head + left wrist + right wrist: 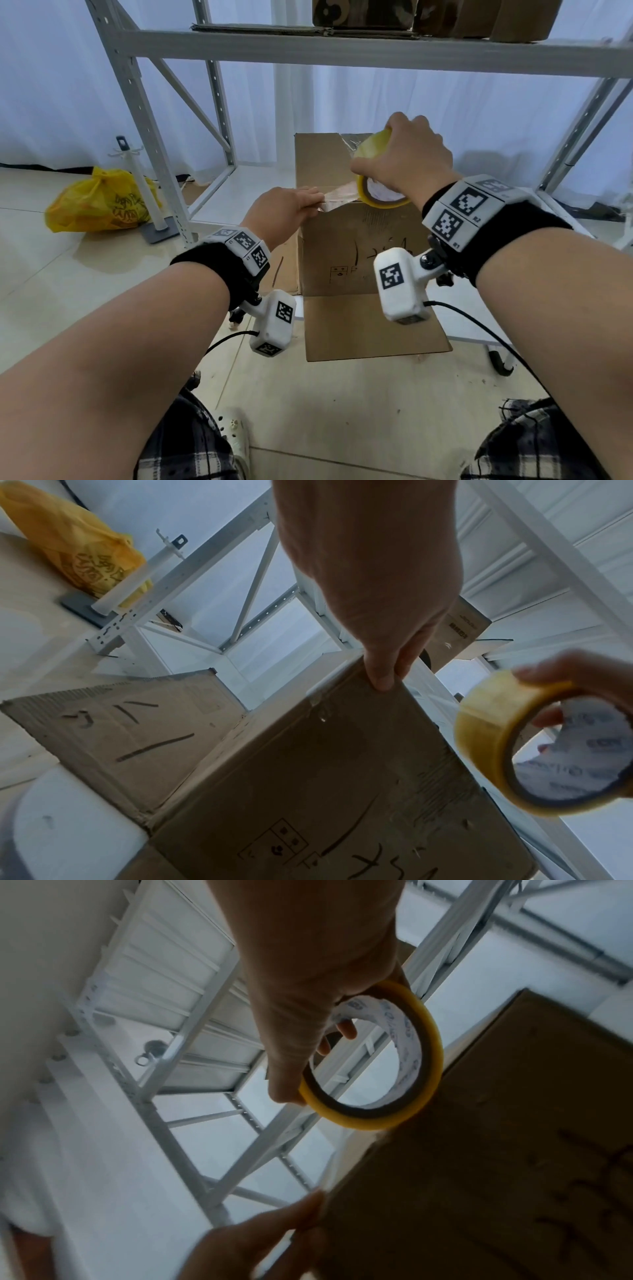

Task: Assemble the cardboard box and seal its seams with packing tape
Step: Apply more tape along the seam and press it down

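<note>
A brown cardboard box (342,246) stands on the floor in front of me, with one flap (370,329) lying open toward me and another flap (120,729) spread out at its left. My right hand (404,161) grips a yellowish roll of packing tape (382,202) over the box's top near edge, with fingers through the core (342,1028). A short stretch of clear tape (342,194) runs left from the roll to my left hand (294,205). That hand pinches the tape end at the box's top left edge, thumb (382,677) on the near face.
A grey metal shelving rack (137,102) stands behind the box, with flat cardboard and boxes (428,17) on its upper shelf. A yellow plastic bag (99,202) and a white post on a grey base (150,205) are on the floor at the left. A castor (500,359) shows at the right.
</note>
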